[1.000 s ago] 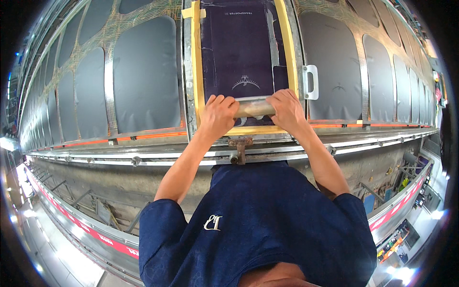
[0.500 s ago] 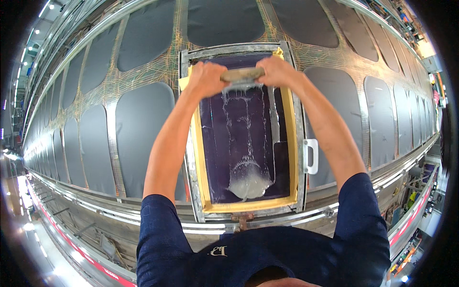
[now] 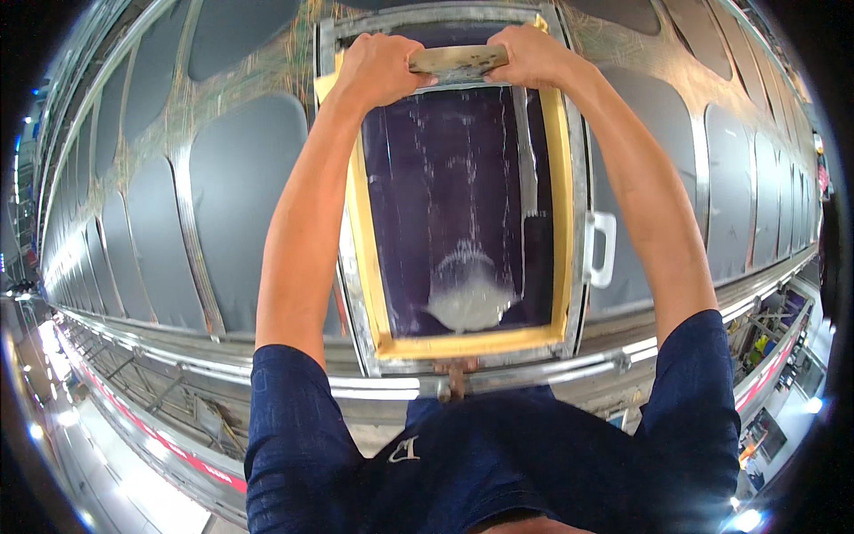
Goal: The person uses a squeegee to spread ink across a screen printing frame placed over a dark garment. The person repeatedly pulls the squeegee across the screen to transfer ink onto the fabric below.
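Note:
A screen-printing frame (image 3: 576, 258) with a metal rim and yellow tape (image 3: 471, 345) along its inner edges lies in front of me. At its far end a wooden-handled squeegee (image 3: 458, 60) spans part of the dark purple mesh (image 3: 405, 214). My left hand (image 3: 381, 69) grips the squeegee's left end, and my right hand (image 3: 531, 55) its right end. Both arms reach forward. Clear, wet-looking streaks run down the mesh from the squeegee. A whitish translucent puddle of paste (image 3: 471, 303) sits near the close end. The squeegee's blade edge is mostly hidden.
Dark grey fabric panels (image 3: 245, 169) lie in rows on the long table, on both sides of the frame. A white handle (image 3: 602, 249) sticks out from the frame's right side. A metal rail (image 3: 534, 374) runs along the table's near edge, with a brownish clamp-like part (image 3: 455, 378) beside it.
The view has shifted, so the frame and hands appear higher up. Both hands still hold the squeegee at the far end, and more of its handle's face shows now.

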`<action>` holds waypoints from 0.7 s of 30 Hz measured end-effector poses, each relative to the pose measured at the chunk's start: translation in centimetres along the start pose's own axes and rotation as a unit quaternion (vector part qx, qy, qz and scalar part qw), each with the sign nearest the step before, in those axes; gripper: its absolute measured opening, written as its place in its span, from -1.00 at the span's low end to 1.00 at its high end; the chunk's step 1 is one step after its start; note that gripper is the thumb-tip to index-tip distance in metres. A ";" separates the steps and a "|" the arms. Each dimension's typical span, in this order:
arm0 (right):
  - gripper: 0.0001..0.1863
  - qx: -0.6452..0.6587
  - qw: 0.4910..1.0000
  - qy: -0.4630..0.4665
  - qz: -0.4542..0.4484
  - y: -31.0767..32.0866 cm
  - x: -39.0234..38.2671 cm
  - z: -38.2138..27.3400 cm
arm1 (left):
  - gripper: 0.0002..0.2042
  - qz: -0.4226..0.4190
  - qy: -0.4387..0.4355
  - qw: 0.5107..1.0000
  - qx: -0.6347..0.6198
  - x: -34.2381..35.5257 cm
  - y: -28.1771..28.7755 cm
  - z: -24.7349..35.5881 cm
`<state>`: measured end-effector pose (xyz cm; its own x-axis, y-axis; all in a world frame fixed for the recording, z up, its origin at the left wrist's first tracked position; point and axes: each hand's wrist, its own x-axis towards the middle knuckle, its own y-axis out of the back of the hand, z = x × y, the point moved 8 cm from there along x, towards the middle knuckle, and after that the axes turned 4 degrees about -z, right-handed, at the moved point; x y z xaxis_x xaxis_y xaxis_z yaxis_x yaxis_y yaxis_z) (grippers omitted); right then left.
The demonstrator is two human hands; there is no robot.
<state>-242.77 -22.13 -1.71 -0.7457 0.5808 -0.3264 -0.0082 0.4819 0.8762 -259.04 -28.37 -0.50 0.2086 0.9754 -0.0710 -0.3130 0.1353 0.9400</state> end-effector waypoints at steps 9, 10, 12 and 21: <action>-0.77 -0.006 1.000 -0.015 -0.003 -12.4 -21.5 -11.5 | -0.80 -0.017 -0.055 0.998 -0.027 -23.0 -6.3 12.5; -0.77 -0.006 1.000 -0.004 0.005 -13.0 -23.7 -12.9 | -0.80 -0.009 -0.054 0.998 -0.037 -25.4 -6.9 13.5; -0.76 0.000 0.999 0.013 0.044 -14.2 -26.2 -14.3 | -0.69 0.024 -0.056 0.995 -0.076 -28.4 -6.8 14.7; -0.76 0.001 0.999 -0.001 0.052 -15.3 -27.4 -14.6 | -0.78 0.152 0.089 0.910 -0.376 -32.1 -2.0 9.8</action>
<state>-231.99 -54.99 -0.99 -0.7412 0.6288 -0.2350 0.0700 0.4206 0.9045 -256.06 -61.62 3.14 -0.1261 0.9912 0.0391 -0.8904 -0.1305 0.4360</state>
